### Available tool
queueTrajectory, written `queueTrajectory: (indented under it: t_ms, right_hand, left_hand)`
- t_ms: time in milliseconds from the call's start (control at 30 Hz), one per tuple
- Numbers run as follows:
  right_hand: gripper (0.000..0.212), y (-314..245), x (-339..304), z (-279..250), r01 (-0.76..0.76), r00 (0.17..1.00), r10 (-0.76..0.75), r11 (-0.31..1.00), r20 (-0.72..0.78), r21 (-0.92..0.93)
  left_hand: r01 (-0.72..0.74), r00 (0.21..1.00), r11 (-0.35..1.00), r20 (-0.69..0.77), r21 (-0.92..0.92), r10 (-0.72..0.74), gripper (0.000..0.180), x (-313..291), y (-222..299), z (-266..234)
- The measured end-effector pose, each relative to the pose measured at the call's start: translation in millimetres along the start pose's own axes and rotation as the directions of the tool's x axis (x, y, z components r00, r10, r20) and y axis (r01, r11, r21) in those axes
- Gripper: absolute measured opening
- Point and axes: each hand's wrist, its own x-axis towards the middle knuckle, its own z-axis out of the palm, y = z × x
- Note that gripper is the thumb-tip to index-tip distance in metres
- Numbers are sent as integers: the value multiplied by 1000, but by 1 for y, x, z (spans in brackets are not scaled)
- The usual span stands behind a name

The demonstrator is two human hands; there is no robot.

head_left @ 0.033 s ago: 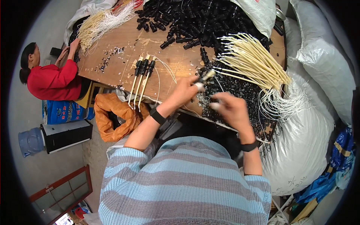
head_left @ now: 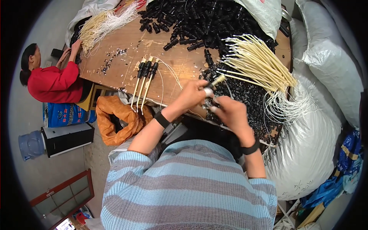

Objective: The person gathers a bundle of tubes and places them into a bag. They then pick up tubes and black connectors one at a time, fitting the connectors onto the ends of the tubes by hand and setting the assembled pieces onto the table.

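My left hand (head_left: 193,94) is closed around a black fitting with a cream-coloured end (head_left: 219,79), which points away to the right. My right hand (head_left: 232,113) is pinched close to the left fingertips; what lies between its fingers is too small to make out. White wraps cover some fingertips on both hands. Below and beyond them spreads a heap of small black and clear pieces (head_left: 249,101). To the left, three assembled black fittings with cream tubes (head_left: 144,78) lie side by side at the table edge. Thin white wires curve from them toward my left hand.
A bundle of cream tubes with white wires (head_left: 264,63) lies to the right. Black fittings (head_left: 199,19) are piled at the back. White sacks (head_left: 306,145) stand at right, an orange sack (head_left: 111,124) at left. A person in red (head_left: 53,82) works at the table's left end.
My right hand has moved left and closer to the left fingertips. The fitting in my left hand has shifted slightly to the right.
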Motion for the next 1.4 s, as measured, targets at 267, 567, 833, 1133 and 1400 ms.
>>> queueTrajectory:
  t_ms: [267, 567, 833, 1133, 1400]
  right_hand:
    - [12, 4, -7, 17, -70, 993, 41, 959, -110, -276]
    - [9, 3, -1, 17, -64, 974, 5, 964, -225, -259]
    - [16, 2, -4, 17, -37, 983, 25, 997, -181, -65]
    - [16, 0, -6, 18, 19, 998, -25, 995, -62, -100]
    - [10, 7, -15, 28, -102, 991, 108, 992, -76, 73]
  left_hand:
    - [-257, 942, 755, -17, 603, 334, 34, -4, -12, -9]
    - [-391, 889, 568, 136, 724, 438, 41, -8, -11, -7]
    - [-402, 913, 630, 237, 665, 332, 42, -7, -3, 1]
    - [-590, 767, 649, 82, 481, 637, 21, -12, -3, -1]
    - [-701, 682, 579, 155, 416, 714, 14, -9, -7, -4]
